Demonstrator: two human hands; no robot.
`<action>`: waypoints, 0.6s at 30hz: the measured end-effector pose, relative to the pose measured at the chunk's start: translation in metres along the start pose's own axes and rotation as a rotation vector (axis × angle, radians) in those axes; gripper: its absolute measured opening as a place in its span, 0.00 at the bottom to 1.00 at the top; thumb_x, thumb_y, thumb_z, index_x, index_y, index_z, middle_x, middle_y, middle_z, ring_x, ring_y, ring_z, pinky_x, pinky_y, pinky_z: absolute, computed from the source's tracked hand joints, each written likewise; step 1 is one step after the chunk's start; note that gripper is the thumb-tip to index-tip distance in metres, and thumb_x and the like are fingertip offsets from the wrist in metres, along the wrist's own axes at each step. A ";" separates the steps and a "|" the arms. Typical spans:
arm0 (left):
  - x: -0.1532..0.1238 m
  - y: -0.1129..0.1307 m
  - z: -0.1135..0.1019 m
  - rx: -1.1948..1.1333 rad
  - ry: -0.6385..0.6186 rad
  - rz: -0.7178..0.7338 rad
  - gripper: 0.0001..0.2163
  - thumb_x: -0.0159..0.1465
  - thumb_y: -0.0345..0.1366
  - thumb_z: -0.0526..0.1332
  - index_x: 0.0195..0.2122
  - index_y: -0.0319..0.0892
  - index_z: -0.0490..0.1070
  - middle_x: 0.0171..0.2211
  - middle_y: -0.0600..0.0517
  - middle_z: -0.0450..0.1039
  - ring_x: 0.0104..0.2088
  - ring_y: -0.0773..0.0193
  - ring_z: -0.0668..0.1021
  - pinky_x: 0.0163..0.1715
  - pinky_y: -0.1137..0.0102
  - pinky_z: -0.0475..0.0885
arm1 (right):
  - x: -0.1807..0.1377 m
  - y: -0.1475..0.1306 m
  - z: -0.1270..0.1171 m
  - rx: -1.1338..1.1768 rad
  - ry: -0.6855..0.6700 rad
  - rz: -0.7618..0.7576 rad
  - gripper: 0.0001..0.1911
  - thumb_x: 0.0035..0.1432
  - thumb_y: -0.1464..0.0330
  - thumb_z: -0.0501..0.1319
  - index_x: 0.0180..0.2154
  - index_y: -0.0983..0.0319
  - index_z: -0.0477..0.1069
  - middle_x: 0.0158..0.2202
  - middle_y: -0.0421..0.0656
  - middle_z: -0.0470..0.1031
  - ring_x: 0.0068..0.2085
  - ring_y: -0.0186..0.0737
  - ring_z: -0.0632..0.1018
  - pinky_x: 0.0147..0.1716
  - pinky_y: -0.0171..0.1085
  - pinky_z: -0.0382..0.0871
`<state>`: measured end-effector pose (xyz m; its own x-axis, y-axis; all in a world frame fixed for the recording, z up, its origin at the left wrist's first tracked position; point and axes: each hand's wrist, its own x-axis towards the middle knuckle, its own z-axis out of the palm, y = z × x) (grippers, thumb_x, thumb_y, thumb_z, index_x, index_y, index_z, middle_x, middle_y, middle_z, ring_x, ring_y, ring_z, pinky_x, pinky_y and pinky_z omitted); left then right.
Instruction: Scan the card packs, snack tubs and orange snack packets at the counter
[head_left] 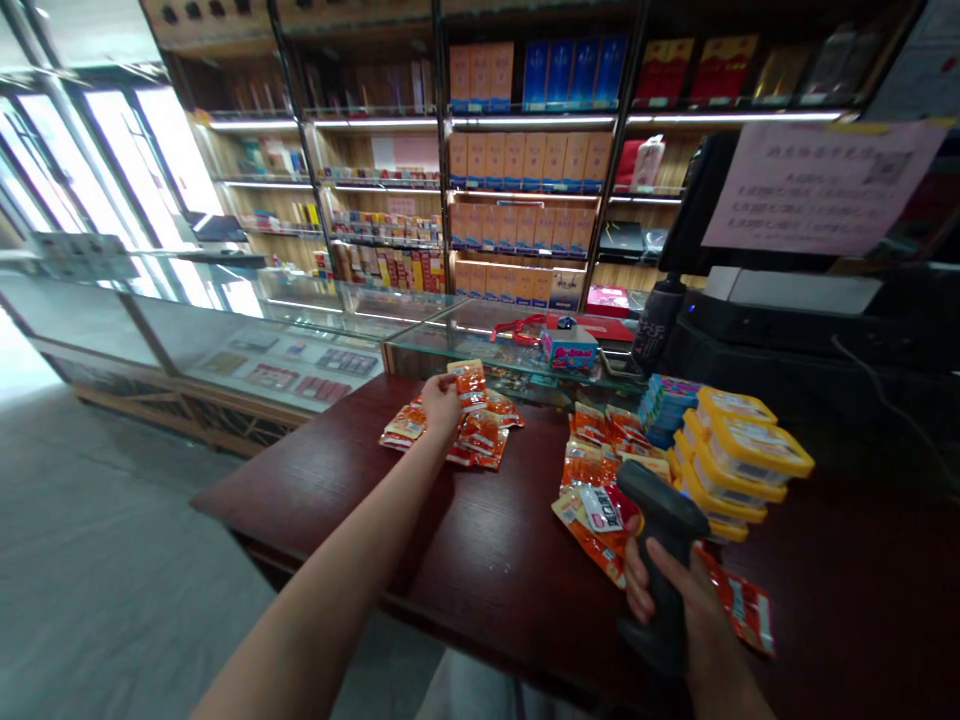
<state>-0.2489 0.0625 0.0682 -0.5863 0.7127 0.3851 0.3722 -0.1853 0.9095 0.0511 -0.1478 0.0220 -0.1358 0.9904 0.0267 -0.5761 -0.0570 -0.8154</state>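
My left hand (440, 402) reaches to the far side of the dark wooden counter (330, 470). Its fingers pinch the edge of an orange snack packet (469, 384), raised over a loose pile of similar packets (480, 432). My right hand (675, 580) is wrapped round the handle of a black barcode scanner (664, 510), its head angled up and to the left. Just beyond the scanner lies a second heap of orange packets (589, 465), with a white-labelled red packet (602, 508) on top. Another red-orange packet (742, 605) lies partly behind my right hand.
Yellow-lidded plastic boxes (739, 455) are stacked on the right, beside blue cartons (667, 405). A monitor with a pink paper sheet (817, 190) stands behind them. Past the counter are a glass display case (420, 325), a small colourful box (570, 347) and shelves of boxed goods (529, 160).
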 end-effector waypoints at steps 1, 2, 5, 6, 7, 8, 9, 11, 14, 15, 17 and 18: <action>0.012 -0.005 -0.008 0.085 0.000 -0.004 0.11 0.58 0.28 0.53 0.40 0.36 0.72 0.40 0.45 0.75 0.41 0.62 0.77 0.44 0.70 0.71 | 0.000 0.000 0.000 0.005 -0.006 0.000 0.17 0.50 0.60 0.68 0.38 0.59 0.67 0.19 0.33 0.68 0.13 0.27 0.66 0.12 0.28 0.61; 0.022 -0.009 -0.015 0.168 -0.009 -0.014 0.12 0.58 0.27 0.54 0.41 0.36 0.72 0.41 0.45 0.76 0.42 0.62 0.77 0.45 0.70 0.70 | 0.001 0.000 -0.001 0.008 -0.013 -0.002 0.17 0.50 0.60 0.68 0.38 0.59 0.67 0.18 0.33 0.68 0.13 0.27 0.66 0.12 0.28 0.60; 0.047 -0.020 -0.030 0.242 -0.024 -0.037 0.12 0.57 0.25 0.55 0.42 0.35 0.72 0.41 0.43 0.76 0.42 0.60 0.77 0.45 0.68 0.70 | 0.002 0.001 -0.002 0.017 -0.037 0.006 0.16 0.51 0.60 0.68 0.38 0.58 0.68 0.19 0.34 0.68 0.13 0.29 0.67 0.12 0.28 0.60; 0.053 -0.024 -0.033 0.263 -0.028 -0.043 0.13 0.56 0.25 0.57 0.43 0.35 0.71 0.40 0.43 0.76 0.42 0.59 0.77 0.45 0.68 0.70 | 0.002 0.001 -0.004 0.022 -0.048 0.018 0.16 0.51 0.59 0.68 0.38 0.58 0.68 0.19 0.35 0.69 0.13 0.30 0.68 0.12 0.29 0.61; 0.059 -0.026 -0.034 0.297 -0.034 -0.047 0.14 0.56 0.26 0.58 0.44 0.34 0.71 0.40 0.42 0.76 0.42 0.59 0.77 0.45 0.67 0.70 | 0.003 0.002 -0.005 0.025 -0.055 0.030 0.16 0.51 0.59 0.68 0.38 0.58 0.68 0.19 0.35 0.69 0.13 0.30 0.68 0.11 0.29 0.61; 0.064 -0.029 -0.034 0.342 -0.043 -0.049 0.15 0.56 0.26 0.59 0.46 0.34 0.70 0.39 0.42 0.76 0.41 0.58 0.77 0.44 0.67 0.70 | 0.003 0.003 -0.007 0.024 -0.057 0.037 0.16 0.50 0.59 0.68 0.38 0.58 0.68 0.19 0.35 0.69 0.13 0.31 0.68 0.11 0.30 0.61; 0.068 -0.032 -0.034 0.400 -0.058 -0.044 0.16 0.57 0.27 0.60 0.47 0.34 0.69 0.39 0.42 0.77 0.41 0.58 0.78 0.44 0.67 0.70 | 0.004 0.004 -0.010 0.019 -0.054 0.039 0.16 0.51 0.59 0.68 0.38 0.57 0.68 0.19 0.35 0.69 0.13 0.31 0.68 0.11 0.31 0.61; 0.077 -0.037 -0.032 0.519 -0.112 -0.015 0.15 0.58 0.30 0.60 0.47 0.34 0.69 0.41 0.41 0.76 0.41 0.58 0.78 0.43 0.67 0.70 | 0.008 0.007 -0.018 0.005 -0.048 0.046 0.17 0.50 0.58 0.68 0.39 0.57 0.67 0.19 0.35 0.68 0.12 0.32 0.67 0.11 0.31 0.60; 0.086 -0.044 -0.030 0.609 -0.220 0.029 0.10 0.58 0.30 0.59 0.41 0.36 0.74 0.41 0.41 0.77 0.42 0.57 0.78 0.43 0.68 0.70 | 0.017 0.008 -0.032 -0.010 -0.099 0.136 0.20 0.46 0.55 0.69 0.37 0.57 0.67 0.18 0.36 0.67 0.12 0.34 0.66 0.09 0.34 0.59; 0.088 -0.047 -0.029 0.618 -0.255 0.036 0.09 0.58 0.29 0.59 0.39 0.37 0.75 0.41 0.42 0.77 0.42 0.56 0.78 0.43 0.69 0.70 | 0.021 0.008 -0.037 -0.016 -0.132 0.185 0.21 0.44 0.54 0.69 0.36 0.56 0.67 0.17 0.36 0.67 0.11 0.34 0.65 0.09 0.35 0.59; 0.090 -0.051 -0.030 0.632 -0.315 0.047 0.09 0.56 0.28 0.59 0.37 0.37 0.76 0.40 0.43 0.78 0.42 0.56 0.78 0.42 0.70 0.69 | 0.026 0.008 -0.043 -0.023 -0.189 0.263 0.22 0.42 0.53 0.70 0.35 0.56 0.68 0.16 0.36 0.66 0.11 0.36 0.65 0.08 0.36 0.60; 0.091 -0.053 -0.031 0.642 -0.341 0.054 0.09 0.56 0.28 0.60 0.37 0.38 0.76 0.40 0.43 0.78 0.43 0.56 0.78 0.42 0.71 0.69 | 0.027 0.008 -0.044 -0.021 -0.200 0.273 0.22 0.42 0.53 0.71 0.35 0.56 0.68 0.16 0.36 0.66 0.11 0.36 0.65 0.08 0.37 0.60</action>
<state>-0.3442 0.1161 0.0601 -0.3369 0.9044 0.2617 0.8044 0.1320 0.5792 0.0785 -0.1163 -0.0096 -0.4395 0.8944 -0.0832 -0.4802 -0.3122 -0.8197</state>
